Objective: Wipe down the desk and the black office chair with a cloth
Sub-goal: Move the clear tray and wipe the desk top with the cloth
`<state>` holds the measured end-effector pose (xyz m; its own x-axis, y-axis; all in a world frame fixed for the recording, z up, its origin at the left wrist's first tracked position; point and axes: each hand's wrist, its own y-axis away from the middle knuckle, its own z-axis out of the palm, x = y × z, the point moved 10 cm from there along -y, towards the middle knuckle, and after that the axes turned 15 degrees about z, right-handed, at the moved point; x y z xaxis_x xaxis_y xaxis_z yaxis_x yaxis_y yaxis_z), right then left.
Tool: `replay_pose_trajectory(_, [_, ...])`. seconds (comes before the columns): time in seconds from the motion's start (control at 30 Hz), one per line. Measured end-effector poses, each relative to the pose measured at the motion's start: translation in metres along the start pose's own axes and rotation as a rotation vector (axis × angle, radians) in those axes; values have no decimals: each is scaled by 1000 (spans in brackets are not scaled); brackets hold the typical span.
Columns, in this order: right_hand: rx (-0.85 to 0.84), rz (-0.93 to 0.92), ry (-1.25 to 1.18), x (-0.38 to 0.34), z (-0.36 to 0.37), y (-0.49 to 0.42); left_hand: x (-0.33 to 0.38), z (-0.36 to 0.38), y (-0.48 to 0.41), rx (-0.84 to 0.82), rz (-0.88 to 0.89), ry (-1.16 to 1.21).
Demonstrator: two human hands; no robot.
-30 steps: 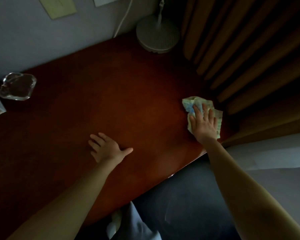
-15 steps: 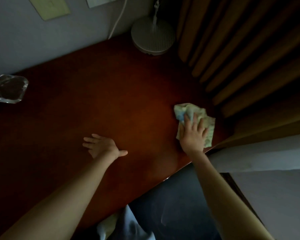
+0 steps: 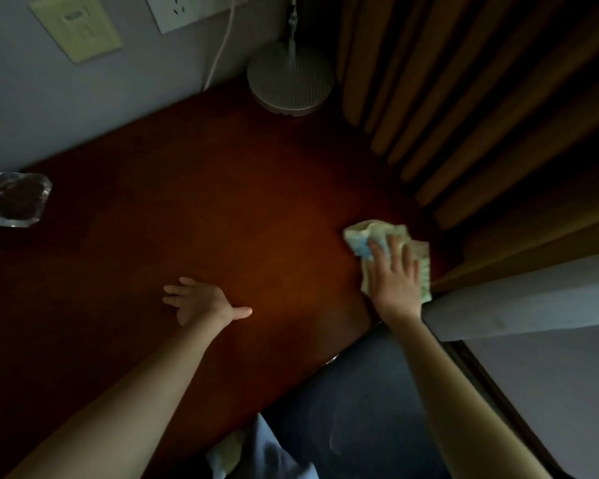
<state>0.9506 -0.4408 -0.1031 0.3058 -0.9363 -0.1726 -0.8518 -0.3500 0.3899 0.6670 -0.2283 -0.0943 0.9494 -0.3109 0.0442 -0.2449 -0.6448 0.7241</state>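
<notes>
Pressed the crumpled cloth [image 3: 367, 236] flat against the tabletop [image 3: 222, 219] by its front right corner with the right grip [image 3: 396, 281], released, fingers straight. Rested the left grip [image 3: 201, 302], released and splayed, near the front edge.

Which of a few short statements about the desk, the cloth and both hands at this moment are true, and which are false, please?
1. The right hand presses the cloth onto the desk with straight fingers. True.
2. The left hand holds a second cloth. False: it rests bare on the desk, fingers spread.
3. The glass dish sits right beside the cloth. False: it stands at the desk's far left, apart from both hands.
4. The round white base stands at the back of the desk, next to the curtain. True.
</notes>
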Motion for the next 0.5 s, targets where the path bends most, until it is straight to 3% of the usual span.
replay_pose_trajectory(0.17, [77, 182, -65, 38, -37, -50, 1, -2, 2, 21, 10, 22])
replay_pose_trajectory(0.33, [37, 268, -96, 33, -35, -58, 4, -3, 3, 25, 14, 6])
replay_pose_trajectory(0.5, [22, 96, -31, -12, -18, -28, 3, -1, 2, 41, 24, 35])
